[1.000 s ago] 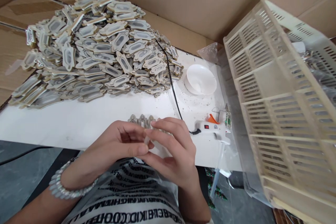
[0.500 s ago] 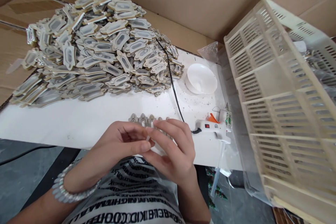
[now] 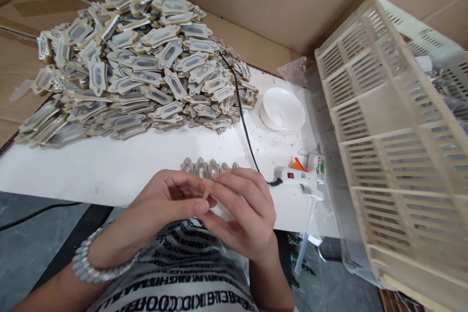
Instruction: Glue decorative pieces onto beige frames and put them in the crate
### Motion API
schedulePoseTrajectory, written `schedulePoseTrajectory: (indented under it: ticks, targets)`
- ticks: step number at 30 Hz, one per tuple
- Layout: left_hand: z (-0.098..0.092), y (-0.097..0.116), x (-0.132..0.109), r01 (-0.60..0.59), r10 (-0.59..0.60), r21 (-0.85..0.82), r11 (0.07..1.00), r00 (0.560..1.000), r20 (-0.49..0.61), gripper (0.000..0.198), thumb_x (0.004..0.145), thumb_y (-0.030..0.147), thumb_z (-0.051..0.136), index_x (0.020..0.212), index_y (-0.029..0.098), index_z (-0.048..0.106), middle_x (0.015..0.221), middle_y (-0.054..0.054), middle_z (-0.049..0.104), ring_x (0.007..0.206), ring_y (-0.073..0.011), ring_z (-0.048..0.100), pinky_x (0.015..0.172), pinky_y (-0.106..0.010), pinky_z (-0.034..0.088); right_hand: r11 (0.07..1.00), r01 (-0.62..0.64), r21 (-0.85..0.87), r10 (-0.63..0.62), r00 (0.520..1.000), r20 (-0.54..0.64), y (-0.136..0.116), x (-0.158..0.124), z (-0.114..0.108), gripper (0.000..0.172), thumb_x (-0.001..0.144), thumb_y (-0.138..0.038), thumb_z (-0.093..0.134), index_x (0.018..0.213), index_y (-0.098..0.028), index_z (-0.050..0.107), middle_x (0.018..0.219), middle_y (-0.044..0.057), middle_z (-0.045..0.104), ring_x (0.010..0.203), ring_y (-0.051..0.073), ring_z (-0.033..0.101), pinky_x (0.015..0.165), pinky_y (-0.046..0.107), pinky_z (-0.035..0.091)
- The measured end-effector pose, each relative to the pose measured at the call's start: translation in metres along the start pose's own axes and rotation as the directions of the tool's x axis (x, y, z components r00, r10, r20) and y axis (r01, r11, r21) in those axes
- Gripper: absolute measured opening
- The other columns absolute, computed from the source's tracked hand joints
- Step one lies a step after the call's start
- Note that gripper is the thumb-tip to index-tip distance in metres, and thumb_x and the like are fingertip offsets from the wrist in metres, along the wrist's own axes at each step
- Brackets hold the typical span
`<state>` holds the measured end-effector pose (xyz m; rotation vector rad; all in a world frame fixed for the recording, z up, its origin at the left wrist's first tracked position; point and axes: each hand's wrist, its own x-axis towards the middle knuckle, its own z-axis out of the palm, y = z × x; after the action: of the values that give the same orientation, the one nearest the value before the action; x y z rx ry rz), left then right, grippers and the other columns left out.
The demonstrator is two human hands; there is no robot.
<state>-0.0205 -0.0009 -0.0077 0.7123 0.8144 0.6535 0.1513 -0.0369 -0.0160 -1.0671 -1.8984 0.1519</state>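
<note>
My left hand [image 3: 166, 204] and my right hand [image 3: 243, 209] meet over the near edge of the white table [image 3: 109, 165]. Their fingertips pinch a small pale piece [image 3: 205, 196] between them; it is too small to name. Just behind the fingers lies a short row of ornate beige plaques [image 3: 201, 165], partly hidden by my hands. A beaded bracelet [image 3: 95, 265] sits on my left wrist.
A large heap of the same plaques [image 3: 127, 63] covers the table's far left. A white glue gun [image 3: 298, 178] lies to the right, its black cord [image 3: 241, 112] running back. A white bowl [image 3: 282, 109] stands behind it. A tilted cream plastic crate [image 3: 395, 136] fills the right side. Cardboard walls stand behind.
My hands have stayed together at the table edge, with only slight finger movement. The view has shifted a little.
</note>
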Motion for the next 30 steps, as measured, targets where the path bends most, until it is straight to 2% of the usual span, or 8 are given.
schedulePoseTrajectory:
  ticks: [4, 8, 11, 15, 21, 25, 30]
  targets:
    - [-0.004, 0.002, -0.001, 0.038, -0.037, -0.016, 0.999, 0.997, 0.073, 0.028, 0.062, 0.037, 0.092, 0.082, 0.022, 0.08, 0.071, -0.002, 0.075, 0.066, -0.0093, 0.068, 0.064, -0.01, 0.053, 0.999, -0.002, -0.033, 0.001, 1.0, -0.019, 0.0, 0.001, -0.001, 0.024, 0.092, -0.024, 0.067, 0.114, -0.016, 0.065, 0.101, 0.006, 0.074, 0.098, 0.021, 0.064, 0.082, 0.038, 0.059]
    - [-0.006, 0.001, 0.0, 0.002, -0.001, -0.008, 1.0, 1.0, 0.007, 0.023, 0.065, 0.025, 0.09, 0.082, 0.02, 0.076, 0.074, -0.001, 0.075, 0.068, -0.0096, 0.069, 0.064, -0.011, 0.054, 0.999, -0.011, -0.042, 0.01, 1.0, -0.017, 0.0, 0.001, 0.0, 0.024, 0.089, -0.024, 0.07, 0.112, -0.016, 0.066, 0.099, 0.006, 0.075, 0.098, 0.021, 0.063, 0.083, 0.038, 0.059]
    - [-0.008, -0.001, 0.0, -0.064, 0.065, -0.045, 0.997, 0.998, 0.015, 0.025, 0.067, 0.016, 0.087, 0.082, 0.019, 0.067, 0.072, 0.001, 0.072, 0.064, -0.0087, 0.067, 0.06, -0.012, 0.053, 0.999, -0.014, -0.034, 0.014, 1.0, 0.003, 0.0, -0.001, 0.002, 0.028, 0.086, -0.023, 0.073, 0.112, -0.016, 0.066, 0.101, 0.006, 0.075, 0.099, 0.021, 0.064, 0.085, 0.038, 0.059]
    - [-0.008, -0.001, -0.003, -0.107, 0.112, -0.106, 0.989, 0.993, 0.042, 0.034, 0.072, 0.013, 0.083, 0.079, 0.02, 0.05, 0.068, 0.005, 0.068, 0.058, -0.007, 0.063, 0.054, -0.011, 0.05, 0.999, -0.016, -0.035, 0.015, 1.0, -0.013, -0.001, -0.002, 0.005, 0.031, 0.086, -0.024, 0.073, 0.115, -0.016, 0.065, 0.104, 0.006, 0.075, 0.1, 0.021, 0.064, 0.086, 0.039, 0.059]
    - [-0.005, -0.002, -0.004, -0.186, 0.181, -0.116, 0.976, 0.982, -0.051, 0.037, 0.074, 0.019, 0.082, 0.075, 0.021, 0.044, 0.065, 0.005, 0.062, 0.053, -0.0064, 0.057, 0.052, -0.012, 0.047, 0.988, -0.031, -0.153, 0.011, 0.992, -0.125, -0.01, -0.006, 0.016, 0.014, 0.09, -0.022, 0.069, 0.104, -0.019, 0.07, 0.095, 0.004, 0.074, 0.091, 0.02, 0.061, 0.075, 0.036, 0.059]
    - [-0.004, -0.006, -0.003, -0.202, 0.186, -0.115, 0.973, 0.972, -0.142, 0.043, 0.07, 0.023, 0.085, 0.069, 0.02, 0.042, 0.062, 0.006, 0.059, 0.054, -0.0062, 0.051, 0.052, -0.012, 0.044, 0.967, -0.041, -0.252, -0.003, 0.985, -0.172, -0.017, -0.01, 0.025, 0.012, 0.093, -0.019, 0.065, 0.102, -0.019, 0.073, 0.091, 0.003, 0.075, 0.088, 0.019, 0.06, 0.074, 0.035, 0.056]
    - [-0.006, -0.011, -0.005, -0.187, 0.161, -0.093, 0.978, 0.958, -0.237, 0.047, 0.066, 0.03, 0.088, 0.065, 0.02, 0.042, 0.059, 0.006, 0.054, 0.054, -0.0074, 0.046, 0.052, -0.014, 0.042, 0.959, -0.059, -0.276, -0.003, 0.976, -0.219, -0.02, -0.012, 0.032, 0.013, 0.094, -0.017, 0.062, 0.097, -0.021, 0.075, 0.087, 0.0, 0.077, 0.087, 0.019, 0.059, 0.075, 0.034, 0.055]
